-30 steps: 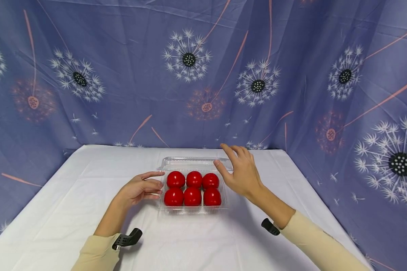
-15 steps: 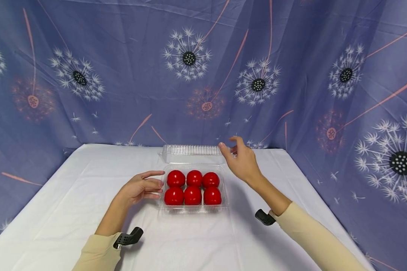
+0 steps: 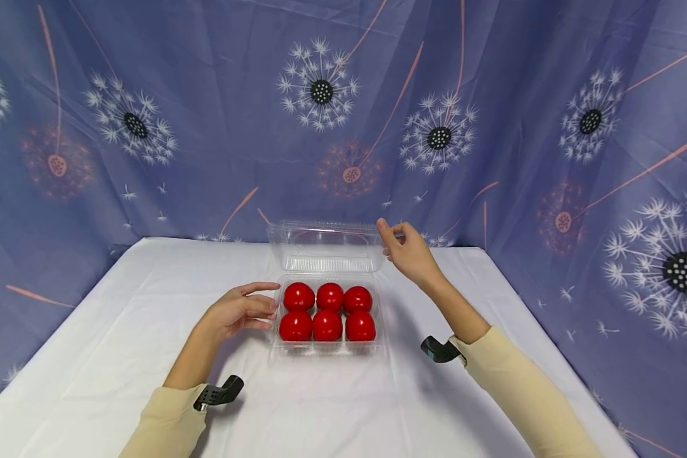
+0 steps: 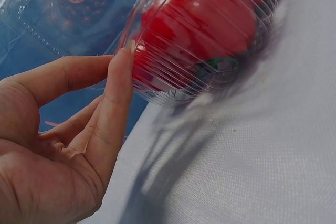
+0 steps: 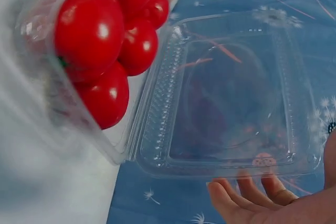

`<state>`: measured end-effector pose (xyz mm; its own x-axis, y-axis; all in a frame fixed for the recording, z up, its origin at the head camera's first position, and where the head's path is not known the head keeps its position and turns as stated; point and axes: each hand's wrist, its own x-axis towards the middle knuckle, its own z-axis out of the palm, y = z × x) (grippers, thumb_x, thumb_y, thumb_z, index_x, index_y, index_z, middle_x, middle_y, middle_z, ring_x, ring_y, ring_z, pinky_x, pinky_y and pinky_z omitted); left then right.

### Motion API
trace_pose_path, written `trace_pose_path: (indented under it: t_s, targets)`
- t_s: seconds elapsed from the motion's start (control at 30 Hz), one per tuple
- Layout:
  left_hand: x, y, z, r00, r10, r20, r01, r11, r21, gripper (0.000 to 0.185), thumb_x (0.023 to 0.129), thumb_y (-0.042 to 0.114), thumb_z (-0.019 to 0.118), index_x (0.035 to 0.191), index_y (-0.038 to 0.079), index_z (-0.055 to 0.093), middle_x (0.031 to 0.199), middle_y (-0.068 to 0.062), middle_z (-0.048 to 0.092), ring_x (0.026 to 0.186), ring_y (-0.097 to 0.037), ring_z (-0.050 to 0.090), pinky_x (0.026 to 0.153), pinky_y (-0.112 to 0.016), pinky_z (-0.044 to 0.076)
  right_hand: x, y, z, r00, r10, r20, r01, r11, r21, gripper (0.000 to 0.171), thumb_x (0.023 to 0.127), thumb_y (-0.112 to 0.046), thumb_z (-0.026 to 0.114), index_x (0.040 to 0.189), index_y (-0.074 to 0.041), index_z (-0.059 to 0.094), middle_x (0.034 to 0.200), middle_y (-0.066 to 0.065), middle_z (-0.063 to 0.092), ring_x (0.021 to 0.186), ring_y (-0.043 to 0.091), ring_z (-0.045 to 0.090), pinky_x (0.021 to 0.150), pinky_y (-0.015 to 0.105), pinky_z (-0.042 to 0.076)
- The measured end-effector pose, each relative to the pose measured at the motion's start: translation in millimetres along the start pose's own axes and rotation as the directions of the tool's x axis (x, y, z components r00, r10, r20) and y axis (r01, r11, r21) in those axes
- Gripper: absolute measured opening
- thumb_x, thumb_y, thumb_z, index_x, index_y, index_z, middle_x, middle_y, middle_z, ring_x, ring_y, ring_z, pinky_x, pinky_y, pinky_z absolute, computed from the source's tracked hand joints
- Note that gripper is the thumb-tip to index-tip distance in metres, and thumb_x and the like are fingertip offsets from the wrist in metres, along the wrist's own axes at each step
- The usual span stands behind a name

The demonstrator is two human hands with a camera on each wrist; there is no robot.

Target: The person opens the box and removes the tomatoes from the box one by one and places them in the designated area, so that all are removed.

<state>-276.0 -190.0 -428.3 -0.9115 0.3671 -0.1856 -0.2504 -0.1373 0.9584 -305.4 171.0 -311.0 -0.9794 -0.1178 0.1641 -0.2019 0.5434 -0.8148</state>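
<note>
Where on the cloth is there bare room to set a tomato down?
Bare cloth left of the left hand, and in front of the tray between the sleeves. Crowded beside the tray, and behind it where the right hand holds the lid.

I count six red tomatoes [image 3: 328,311], two rows of three, in one clear plastic clamshell box [image 3: 326,346] with one hinged lid [image 3: 326,245]. Two hands on my screen: one left hand [image 3: 237,312], one right hand [image 3: 409,253]. One white tablecloth [image 3: 120,343], one dandelion-print curtain [image 3: 206,114].
</note>
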Motion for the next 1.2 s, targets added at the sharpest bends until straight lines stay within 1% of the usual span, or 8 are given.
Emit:
trace_pose_path:
  t_s: [0.17, 0.33, 0.5, 0.67, 0.8, 1.0, 1.1, 1.2]
  targets:
    - [-0.4, 1.7, -0.2, 1.000, 0.002, -0.004, -0.002, 1.000, 0.018, 0.062, 0.093, -0.003, 0.060, 0.150, -0.005, 0.038, 0.089, 0.000, 0.073, 0.079, -0.014, 0.071, 0.072, -0.034, 0.065, 6, 1, 0, 0.998, 0.047, 0.031, -0.049, 0.997, 0.061, 0.075, 0.093, -0.071, 0.054, 0.131, -0.006, 0.051, 0.123, 0.018, 0.064, 0.109, 0.031, 0.065, 0.097, 0.045, 0.055]
    - [-0.1, 0.8, 1.2, 1.000, 0.004, 0.005, -0.004, 1.000, 0.017, 0.062, 0.092, -0.004, 0.060, 0.150, -0.006, 0.038, 0.090, -0.001, 0.073, 0.081, -0.014, 0.071, 0.073, -0.034, 0.065, 12, 13, 4, 0.996, 0.074, 0.047, -0.082, 0.981, 0.178, 0.052, 0.098, -0.040, 0.067, 0.129, -0.001, 0.049, 0.129, 0.017, 0.058, 0.119, 0.036, 0.060, 0.105, 0.045, 0.052]
    - [-0.3, 1.2, 1.7, 1.000, 0.013, -0.004, -0.013, 0.999, 0.034, 0.063, 0.091, -0.005, 0.061, 0.149, -0.008, 0.038, 0.090, 0.000, 0.073, 0.082, -0.015, 0.071, 0.073, -0.033, 0.065, 20, 28, 12, 0.994, 0.093, 0.054, -0.104, 0.962, 0.253, 0.036, 0.101, -0.016, 0.063, 0.128, 0.003, 0.051, 0.124, 0.018, 0.061, 0.121, 0.040, 0.058, 0.106, 0.048, 0.051]
    - [1.1, 0.4, 1.4, 1.000, 0.015, -0.003, -0.015, 0.999, 0.036, 0.060, 0.093, -0.003, 0.059, 0.149, -0.008, 0.038, 0.090, 0.000, 0.074, 0.083, -0.015, 0.072, 0.074, -0.032, 0.064, 28, 42, 19, 0.988, 0.140, 0.068, -0.154, 0.942, 0.298, 0.038, 0.101, -0.012, 0.058, 0.135, 0.002, 0.049, 0.130, 0.023, 0.058, 0.121, 0.043, 0.058, 0.106, 0.050, 0.052]
    - [1.6, 0.0, 1.1, 1.000, 0.014, -0.009, -0.014, 0.999, 0.029, 0.059, 0.093, -0.004, 0.059, 0.149, -0.008, 0.038, 0.090, -0.001, 0.074, 0.082, -0.015, 0.072, 0.074, -0.033, 0.064, 34, 53, 25, 0.982, 0.166, 0.086, -0.185, 0.929, 0.321, 0.042, 0.100, -0.009, 0.056, 0.139, 0.001, 0.048, 0.137, 0.026, 0.056, 0.113, 0.039, 0.064, 0.104, 0.051, 0.053]
    - [0.8, 0.1, -0.3, 1.000, 0.014, -0.018, -0.014, 1.000, 0.028, 0.060, 0.092, -0.004, 0.059, 0.149, -0.007, 0.039, 0.091, -0.001, 0.073, 0.080, -0.013, 0.071, 0.073, -0.034, 0.065, 41, 61, 35, 0.981, 0.186, 0.060, -0.194, 0.904, 0.381, 0.040, 0.097, -0.002, 0.056, 0.136, 0.002, 0.051, 0.128, 0.027, 0.057, 0.095, 0.034, 0.069, 0.098, 0.052, 0.058]
    - [1.1, -0.1, -0.8, 1.000, 0.009, -0.015, -0.009, 1.000, 0.022, 0.060, 0.092, -0.004, 0.060, 0.148, -0.006, 0.040, 0.091, -0.002, 0.074, 0.080, -0.013, 0.071, 0.073, -0.034, 0.065, 44, 62, 37, 0.979, 0.198, 0.051, -0.201, 0.896, 0.396, 0.040, 0.096, 0.001, 0.057, 0.136, 0.002, 0.053, 0.124, 0.026, 0.056, 0.090, 0.032, 0.068, 0.095, 0.050, 0.059]
    - [1.0, 0.1, -1.0, 1.000, 0.006, -0.013, -0.006, 1.000, 0.021, 0.059, 0.092, -0.004, 0.060, 0.148, -0.006, 0.040, 0.091, -0.002, 0.074, 0.080, -0.013, 0.071, 0.073, -0.034, 0.065, 47, 63, 38, 0.977, 0.207, 0.051, -0.211, 0.893, 0.397, 0.042, 0.095, 0.002, 0.058, 0.137, 0.001, 0.054, 0.124, 0.026, 0.057, 0.095, 0.037, 0.067, 0.093, 0.049, 0.060]
